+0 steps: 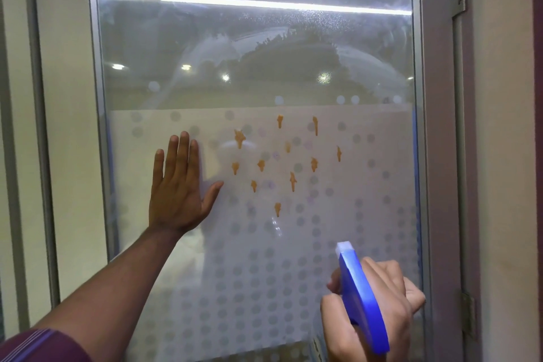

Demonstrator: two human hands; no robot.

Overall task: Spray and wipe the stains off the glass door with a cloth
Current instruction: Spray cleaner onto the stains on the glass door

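The blue spray bottle (361, 297) is nearest, gripped in the right hand (392, 301), fingers curled round it and nozzle aimed at the glass door (264, 67). The orange stains (239, 138) cluster above that hand, just right of the left hand (179, 188), which presses flat on the glass with straight fingers. The stains look unwiped (some trail drips), so I judge the wiping is all left to do. No cloth shows.

Orange drip-shaped stains (292, 181) mark the frosted white, grey-dotted glass door (367, 185); blue plastic spray bottle head (363, 300), nozzle tip seemingly white; maroon striped sleeve (38, 345).
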